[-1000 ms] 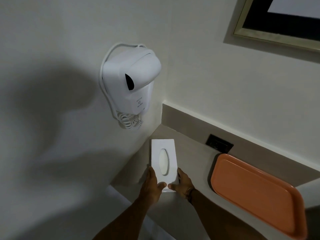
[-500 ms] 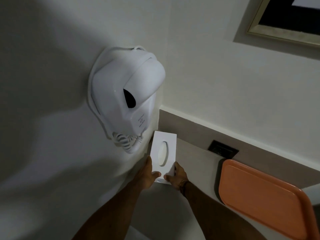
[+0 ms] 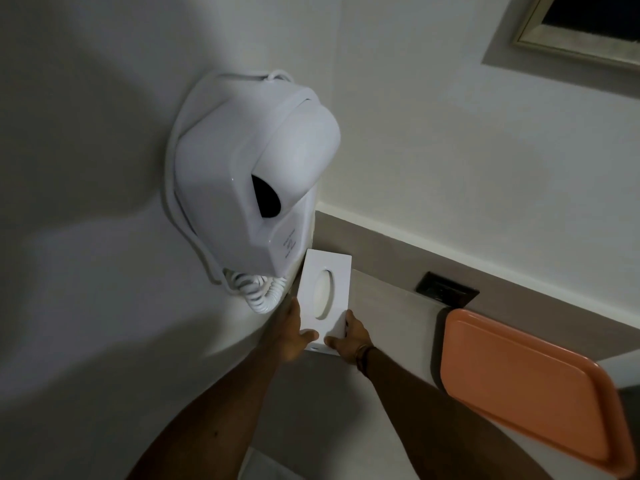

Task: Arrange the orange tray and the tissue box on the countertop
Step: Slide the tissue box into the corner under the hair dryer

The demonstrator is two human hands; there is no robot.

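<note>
A white tissue box (image 3: 337, 275) with an oval slot on top sits in the far left corner of the grey countertop (image 3: 391, 327), just below the wall dryer. My left hand (image 3: 294, 334) grips its near left edge, and my right hand (image 3: 348, 336) grips its near right corner. An empty orange tray (image 3: 526, 379) lies flat on the counter to the right, apart from the box and from both hands.
A white wall-mounted hair dryer (image 3: 249, 188) with a coiled cord (image 3: 258, 292) hangs on the left wall over the box. A black socket (image 3: 446, 289) is set in the backsplash behind the tray. A framed mirror (image 3: 581, 32) hangs at upper right.
Both hands have pushed the tissue box farther back into the corner under the dryer. My head has moved closer, so the dryer looks larger. The tray has not moved.
</note>
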